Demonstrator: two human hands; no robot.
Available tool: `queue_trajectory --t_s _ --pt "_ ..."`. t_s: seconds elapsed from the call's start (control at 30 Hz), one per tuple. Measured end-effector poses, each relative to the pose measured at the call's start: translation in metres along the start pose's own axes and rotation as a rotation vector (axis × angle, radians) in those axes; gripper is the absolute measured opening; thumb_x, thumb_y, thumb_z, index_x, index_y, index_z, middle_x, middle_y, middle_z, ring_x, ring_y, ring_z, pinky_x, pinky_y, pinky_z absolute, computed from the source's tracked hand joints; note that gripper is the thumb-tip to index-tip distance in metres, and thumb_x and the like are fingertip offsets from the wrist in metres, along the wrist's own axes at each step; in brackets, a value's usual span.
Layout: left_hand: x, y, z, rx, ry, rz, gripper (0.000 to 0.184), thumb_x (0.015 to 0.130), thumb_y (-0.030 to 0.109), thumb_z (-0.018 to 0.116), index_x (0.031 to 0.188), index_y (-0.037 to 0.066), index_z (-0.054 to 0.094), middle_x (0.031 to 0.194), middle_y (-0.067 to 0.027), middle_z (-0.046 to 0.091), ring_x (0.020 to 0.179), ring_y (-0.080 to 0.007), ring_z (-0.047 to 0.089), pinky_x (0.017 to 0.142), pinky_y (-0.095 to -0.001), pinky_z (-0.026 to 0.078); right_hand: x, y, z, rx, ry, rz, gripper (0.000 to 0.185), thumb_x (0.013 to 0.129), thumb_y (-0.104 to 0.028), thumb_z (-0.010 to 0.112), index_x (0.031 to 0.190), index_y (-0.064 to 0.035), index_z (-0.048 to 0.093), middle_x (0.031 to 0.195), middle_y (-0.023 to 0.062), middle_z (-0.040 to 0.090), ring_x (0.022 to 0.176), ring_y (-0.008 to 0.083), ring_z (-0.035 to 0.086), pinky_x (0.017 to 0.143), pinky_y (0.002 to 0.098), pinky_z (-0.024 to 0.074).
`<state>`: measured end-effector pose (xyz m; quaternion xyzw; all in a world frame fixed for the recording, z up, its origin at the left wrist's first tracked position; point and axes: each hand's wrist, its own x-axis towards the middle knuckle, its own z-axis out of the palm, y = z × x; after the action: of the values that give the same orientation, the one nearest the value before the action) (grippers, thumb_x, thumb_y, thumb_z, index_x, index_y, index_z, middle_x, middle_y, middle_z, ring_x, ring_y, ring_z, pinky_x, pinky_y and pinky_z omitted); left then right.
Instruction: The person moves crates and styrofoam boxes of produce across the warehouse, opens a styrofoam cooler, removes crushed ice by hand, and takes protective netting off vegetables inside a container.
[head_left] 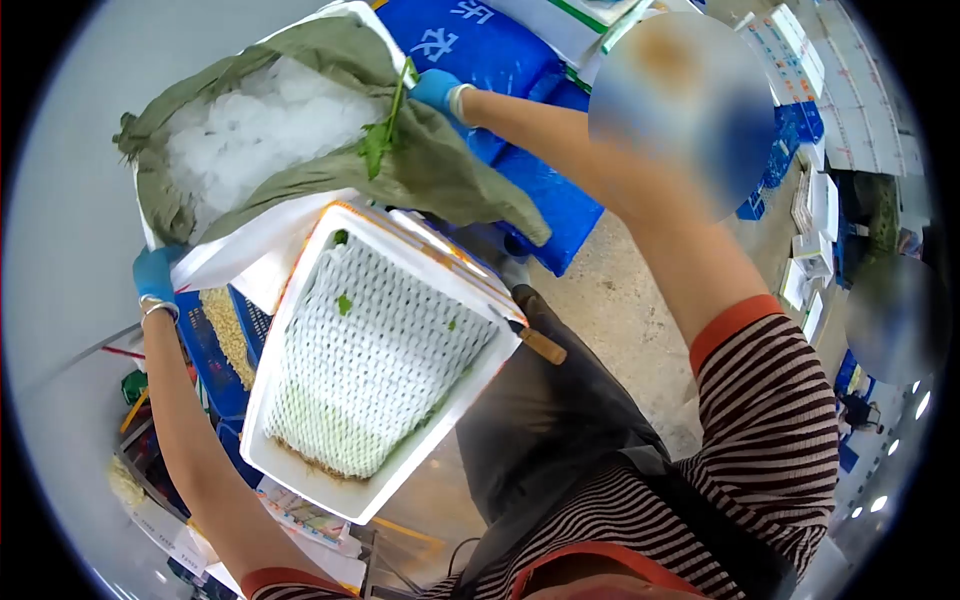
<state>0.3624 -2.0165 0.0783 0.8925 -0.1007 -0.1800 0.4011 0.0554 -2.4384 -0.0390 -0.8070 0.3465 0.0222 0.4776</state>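
A white foam box (232, 257) lined with green cloth (455, 185) holds a heap of ice (265, 130). Its near-left corner is in my left hand (155, 272), which wears a blue glove and is closed on the edge. At the far right edge, my right hand (437, 92), also in a blue glove, is closed on the box; its fingertips are partly hidden. A leafy green stalk (378, 140) lies over the cloth beside that hand. Nearer to me stands a second foam box (262, 400), with white foam netting (385, 340) inside and bits of leaf on it.
A wooden handle (543, 345) sticks out at the second box's right rim. Blue crates (200, 345), one holding pale pieces, stand at the left. Blue printed bags (480, 45) lie behind. Blurred round patches (682, 110) cover part of the right side.
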Motion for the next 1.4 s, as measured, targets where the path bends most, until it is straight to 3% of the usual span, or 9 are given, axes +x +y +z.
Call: queue_trajectory --t_s 0.13,0.27,0.37,0.43,0.53,0.87,1.03,1.27,1.4 --pt "-0.001 0.068 0.082 0.143 -0.154 0.101 0.029 0.067 0.009 0.064 0.091 -0.008 0.064 0.081 -0.0169 0.067 0.067 -0.0250 0.063 0.065 -0.0353 0.050 -0.045 0.057 -0.084 -0.279 0.005 -0.114 0.034 0.073 -0.031 0.063 0.093 -0.0035 0.068 0.090 0.0217 0.066 0.079 0.0351 0.065 0.069 0.0411 0.0496" --pt "-0.033 0.150 0.168 0.311 -0.299 0.272 0.026 0.069 0.015 0.066 0.089 -0.001 0.069 0.080 -0.0170 0.067 0.066 -0.0280 0.064 0.066 -0.0351 0.051 -0.110 0.167 -0.147 0.201 0.212 0.122 0.037 0.077 -0.034 0.061 0.099 -0.0045 0.066 0.096 0.0234 0.064 0.083 0.0378 0.064 0.070 0.0436 0.0474" --pt "-0.051 0.171 0.232 1.063 -0.387 1.061 0.018 0.076 0.024 0.062 0.082 0.016 0.075 0.084 -0.0158 0.067 0.077 -0.0336 0.062 0.071 -0.0400 0.049 -0.214 0.229 -0.199 0.019 0.294 0.111 0.038 0.080 -0.036 0.057 0.100 -0.0043 0.065 0.093 0.0239 0.065 0.082 0.0380 0.063 0.071 0.0436 0.0478" --pt "-0.095 0.187 0.283 1.060 -0.365 1.167 0.019 0.077 0.024 0.062 0.084 0.012 0.074 0.088 -0.0188 0.066 0.080 -0.0347 0.060 0.072 -0.0406 0.049 -0.307 0.258 -0.217 -0.083 0.307 0.283 0.036 0.080 -0.033 0.056 0.100 -0.0046 0.065 0.092 0.0239 0.064 0.081 0.0379 0.063 0.071 0.0436 0.0484" --pt "-0.203 0.237 0.352 0.469 -0.550 0.649 0.036 0.061 0.018 0.073 0.089 -0.002 0.063 0.086 -0.0254 0.063 0.079 -0.0424 0.060 0.070 -0.0479 0.048 -0.466 0.247 -0.224 -0.125 0.446 0.497 0.032 0.078 -0.026 0.055 0.102 -0.0063 0.064 0.091 0.0234 0.064 0.083 0.0394 0.062 0.073 0.0442 0.0492" --pt "-0.532 0.267 0.444 0.602 -1.038 1.200 0.030 0.062 0.025 0.070 0.083 0.004 0.064 0.087 -0.0217 0.065 0.080 -0.0396 0.062 0.072 -0.0462 0.051 -0.927 0.205 0.011 0.119 0.976 1.159 0.030 0.079 -0.022 0.054 0.099 -0.0024 0.065 0.095 0.0248 0.063 0.086 0.0397 0.062 0.076 0.0451 0.0479" --pt "-0.675 0.224 0.471 0.711 -1.264 1.436 0.032 0.064 0.025 0.068 0.086 0.003 0.066 0.087 -0.0222 0.065 0.083 -0.0391 0.063 0.073 -0.0450 0.051 -1.028 0.177 0.184 0.186 1.196 1.378 0.026 0.080 -0.022 0.055 0.090 -0.0003 0.066 0.086 0.0267 0.063 0.081 0.0412 0.062 0.069 0.0481 0.0470" --pt "-0.857 0.219 0.510 0.735 -1.497 1.577 0.026 0.072 0.022 0.059 0.092 0.006 0.064 0.090 -0.0222 0.065 0.084 -0.0401 0.063 0.074 -0.0459 0.051 -1.093 0.178 0.283 0.461 1.467 1.461 0.023 0.081 -0.011 0.052 0.095 0.0026 0.064 0.085 0.0260 0.064 0.076 0.0379 0.063 0.067 0.0447 0.0473" --pt "-0.987 0.213 0.582 0.756 -1.493 1.779 0.027 0.074 0.019 0.057 0.097 0.008 0.064 0.091 -0.0200 0.066 0.085 -0.0387 0.063 0.074 -0.0456 0.051 -1.153 0.254 0.336 0.722 1.802 1.351 0.018 0.084 -0.007 0.050 0.090 0.0037 0.063 0.078 0.0122 0.064 0.068 0.0155 0.054 0.061 0.0352 0.0461"
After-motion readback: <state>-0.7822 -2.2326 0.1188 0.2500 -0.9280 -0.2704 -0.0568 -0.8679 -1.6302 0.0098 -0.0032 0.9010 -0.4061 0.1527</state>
